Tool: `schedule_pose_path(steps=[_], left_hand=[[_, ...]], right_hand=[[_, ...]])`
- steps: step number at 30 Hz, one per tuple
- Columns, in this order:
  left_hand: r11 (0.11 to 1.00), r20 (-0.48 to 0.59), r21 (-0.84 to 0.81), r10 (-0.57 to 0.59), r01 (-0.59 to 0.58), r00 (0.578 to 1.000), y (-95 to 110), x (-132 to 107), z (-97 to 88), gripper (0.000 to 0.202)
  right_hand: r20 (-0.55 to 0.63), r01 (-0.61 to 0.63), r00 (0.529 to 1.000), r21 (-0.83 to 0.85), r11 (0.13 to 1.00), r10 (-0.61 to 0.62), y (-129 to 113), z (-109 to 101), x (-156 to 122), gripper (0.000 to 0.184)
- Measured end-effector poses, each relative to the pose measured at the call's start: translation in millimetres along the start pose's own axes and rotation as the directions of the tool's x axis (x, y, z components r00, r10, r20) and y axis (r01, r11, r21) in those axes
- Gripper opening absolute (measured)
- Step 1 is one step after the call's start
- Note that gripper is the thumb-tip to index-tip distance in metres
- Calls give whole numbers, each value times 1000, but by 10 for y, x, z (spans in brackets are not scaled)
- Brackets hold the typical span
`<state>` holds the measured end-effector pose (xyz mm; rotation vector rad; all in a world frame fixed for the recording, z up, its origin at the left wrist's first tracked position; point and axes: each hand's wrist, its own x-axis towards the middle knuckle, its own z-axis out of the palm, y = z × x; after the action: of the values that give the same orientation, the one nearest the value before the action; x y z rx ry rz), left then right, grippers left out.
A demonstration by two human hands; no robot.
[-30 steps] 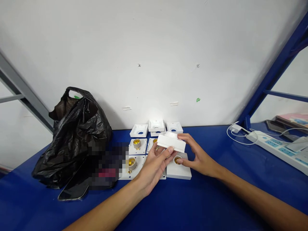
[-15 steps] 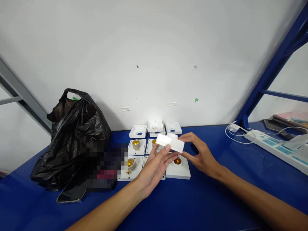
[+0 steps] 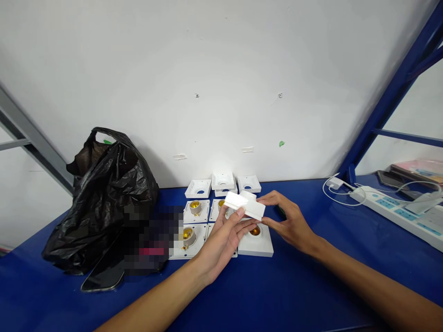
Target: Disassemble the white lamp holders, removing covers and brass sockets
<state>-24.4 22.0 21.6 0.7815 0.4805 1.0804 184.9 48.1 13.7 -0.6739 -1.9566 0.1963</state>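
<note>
The white box is tilted in the air above the surface, between the two hands. The left hand pinches it from below, thumb against its near wall; the right hand curls round its right end, thumb and forefinger apart, their tips at its edges. A seam low on the box suggests a cover fitted over a base; whether it is fastened I cannot tell. Below it on the surface lies one closed unit, which looks done. To the left are four bases in two rows of two, three showing brass-coloured sockets and no covers, the fourth mostly hidden by the left hand. Behind them, near the wall, lie four loose covers, the middle two stacked. So two sets look put together and four seem left. Farther out are one black bag and one phone on the left, and one power strip with white cable on the right.
</note>
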Motion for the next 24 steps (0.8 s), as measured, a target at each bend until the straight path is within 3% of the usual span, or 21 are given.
schedule_pose_path(steps=[19,24], left_hand=[[1000,-25,-26,-15,15,1000,17,-34,51,62],[1000,-29,12,-2,3,1000,41,-48,71,61]], right_hand=[[-21,-53,999,-121,991,51,-27,-11,-14,19],[33,-44,998,-107,993,48,-21,-27,-13,29]])
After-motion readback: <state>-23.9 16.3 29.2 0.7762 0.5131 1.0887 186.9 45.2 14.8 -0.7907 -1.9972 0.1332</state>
